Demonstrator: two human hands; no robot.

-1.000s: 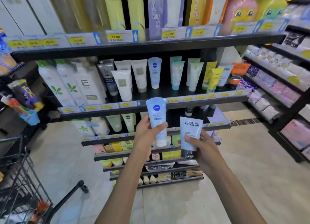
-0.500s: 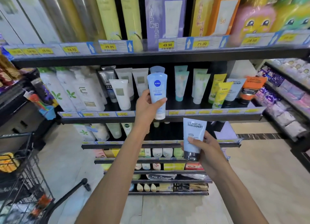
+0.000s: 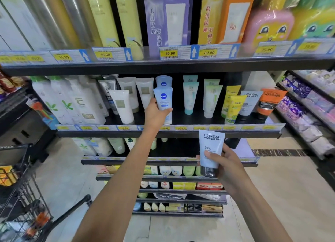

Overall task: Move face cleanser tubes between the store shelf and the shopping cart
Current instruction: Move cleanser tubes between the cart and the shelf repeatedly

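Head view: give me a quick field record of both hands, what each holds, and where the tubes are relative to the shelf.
left hand: grips blue Nivea tube, upright at the middle shelf, in front of a matching tube
right hand: grips L'Oreal tube, cap down, below and in front of that shelf
cart: lower left, apart from both hands

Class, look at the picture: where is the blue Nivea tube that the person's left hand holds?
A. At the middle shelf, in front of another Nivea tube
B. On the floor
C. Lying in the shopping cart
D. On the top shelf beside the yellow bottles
A: the left hand grips the blue Nivea tube upright at the middle shelf, directly in front of another Nivea tube standing there.
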